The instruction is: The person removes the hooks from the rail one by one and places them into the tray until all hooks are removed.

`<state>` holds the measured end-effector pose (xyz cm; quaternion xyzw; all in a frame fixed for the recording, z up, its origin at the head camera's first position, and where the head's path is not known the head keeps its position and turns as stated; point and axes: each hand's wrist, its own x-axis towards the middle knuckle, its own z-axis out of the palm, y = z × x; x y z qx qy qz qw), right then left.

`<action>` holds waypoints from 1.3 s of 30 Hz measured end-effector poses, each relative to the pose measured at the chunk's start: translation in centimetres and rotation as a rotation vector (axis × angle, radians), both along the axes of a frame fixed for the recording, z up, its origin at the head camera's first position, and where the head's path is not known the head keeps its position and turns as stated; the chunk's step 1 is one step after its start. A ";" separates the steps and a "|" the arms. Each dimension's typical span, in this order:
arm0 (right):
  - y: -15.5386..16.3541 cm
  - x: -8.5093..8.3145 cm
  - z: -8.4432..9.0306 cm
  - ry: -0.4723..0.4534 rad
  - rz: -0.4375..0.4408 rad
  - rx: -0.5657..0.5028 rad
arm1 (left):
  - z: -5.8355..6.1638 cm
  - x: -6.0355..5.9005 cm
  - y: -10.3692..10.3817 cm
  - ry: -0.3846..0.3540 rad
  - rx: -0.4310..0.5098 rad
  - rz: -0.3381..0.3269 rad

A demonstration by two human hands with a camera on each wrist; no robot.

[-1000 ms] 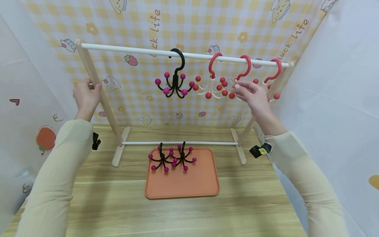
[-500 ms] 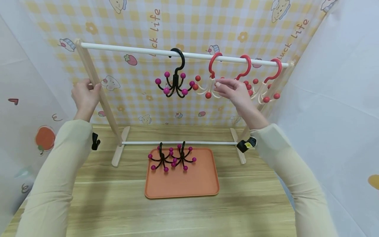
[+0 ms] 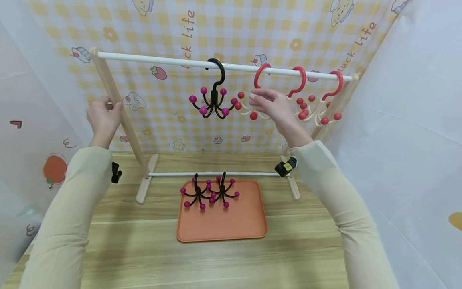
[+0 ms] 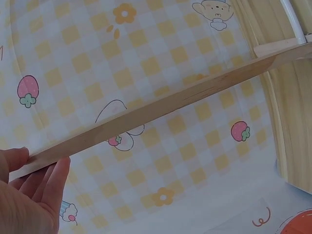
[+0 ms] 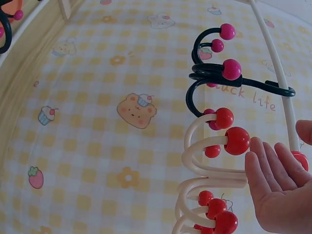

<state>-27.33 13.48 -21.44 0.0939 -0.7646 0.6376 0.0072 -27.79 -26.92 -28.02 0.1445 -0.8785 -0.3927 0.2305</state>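
Currently the left hand point(image 3: 102, 117) grips the slanted leg point(image 3: 119, 108) of the wooden rack point(image 3: 144, 188) — pale, smooth, flat-sided timber; in the left wrist view the fingers point(image 4: 53, 183) lie along its underside. A round white top rail point(image 3: 162, 61) spans the rack.

Right hand point(image 3: 272, 106) is at the leftmost red hook point(image 3: 260, 75) on that rail, fingers only loosely bent beside its cream curved arms point(image 5: 204, 165), which end in glossy red balls. Whether it actually pinches the piece cannot be told; the right wrist view shows the palm open, just beside the arms.

Left of that hook on the rail: a black hook point(image 3: 215, 94) with magenta ball tips. Right of it: two more red hooks point(image 3: 317, 94) of the same cream-and-red build.

Below the rail, on the wood-grain table point(image 3: 108, 249), sits a matte orange tray point(image 3: 231, 228) with rounded corners, holding two black ball-tipped pieces point(image 3: 209, 194) at its far edge.

Backdrop behind the rack — yellow gingham with cartoon prints; the writing "Luck Life" point(image 3: 189, 34) is readable.
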 end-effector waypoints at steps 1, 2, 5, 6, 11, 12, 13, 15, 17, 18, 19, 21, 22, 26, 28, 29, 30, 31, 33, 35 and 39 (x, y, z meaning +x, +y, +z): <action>-0.2 -0.1 0.1 -0.002 -0.003 0.007 | 0.0 0.0 0.0 0.000 -0.001 0.001; -0.3 -0.2 0.2 -0.005 -0.006 0.015 | 0.0 0.0 0.0 0.000 0.000 0.001; -0.8 -0.5 0.5 -0.024 -0.018 0.028 | 0.0 0.0 0.1 0.002 0.001 0.002; -1.0 -0.6 0.6 -0.030 -0.021 0.030 | 0.0 0.0 0.1 0.005 -0.002 0.004; -2.0 -0.9 0.9 -0.034 -0.006 0.024 | 0.0 0.0 0.1 0.008 -0.010 0.011; -2.2 -0.9 0.9 -0.026 0.004 0.019 | 0.0 0.1 0.1 0.006 -0.014 0.014; -2.4 -1.0 0.9 -0.019 0.011 0.016 | 0.0 0.1 0.1 0.004 -0.015 0.015; -2.8 -1.1 0.8 -0.005 0.026 0.005 | 0.0 0.1 0.2 -0.002 -0.020 0.020; -3.2 -1.1 0.8 0.003 0.035 0.000 | 0.0 0.0 0.2 -0.007 -0.025 0.022; -3.4 -1.2 0.9 0.004 0.037 -0.003 | 0.0 0.0 0.2 -0.008 -0.027 0.024; -3.7 -1.2 0.9 0.006 0.035 0.004 | 0.1 0.1 0.3 -0.007 -0.027 0.024; -4.1 -1.3 1.0 0.004 0.029 0.011 | 0.1 0.1 0.3 -0.011 -0.024 0.023; -4.4 -1.4 1.1 0.000 0.023 0.015 | 0.0 0.1 0.2 -0.011 -0.023 0.023; -5.3 -1.6 1.3 -0.011 0.011 0.012 | 0.0 0.0 0.2 -0.013 -0.016 0.018; -5.7 -1.7 1.4 -0.012 0.012 0.003 | 0.1 0.0 0.2 -0.015 -0.012 0.016; -5.9 -1.7 1.5 -0.008 0.018 0.000 | 0.1 0.0 0.2 -0.014 -0.011 0.016; -6.1 -1.8 1.5 -0.004 0.023 -0.004 | 0.1 0.0 0.2 -0.015 -0.010 0.016; -6.3 -1.8 1.5 0.000 0.027 -0.008 | 0.1 0.0 0.2 -0.014 -0.009 0.016; -6.6 -1.9 1.6 -0.004 0.031 -0.022 | 0.2 0.1 0.2 -0.012 -0.007 0.015; -7.0 -2.0 1.7 -0.008 0.027 -0.037 | 0.1 0.1 0.2 -0.009 -0.010 0.014; -7.6 -2.1 1.8 -0.040 -0.004 -0.068 | 0.0 0.1 0.2 -0.009 -0.015 0.011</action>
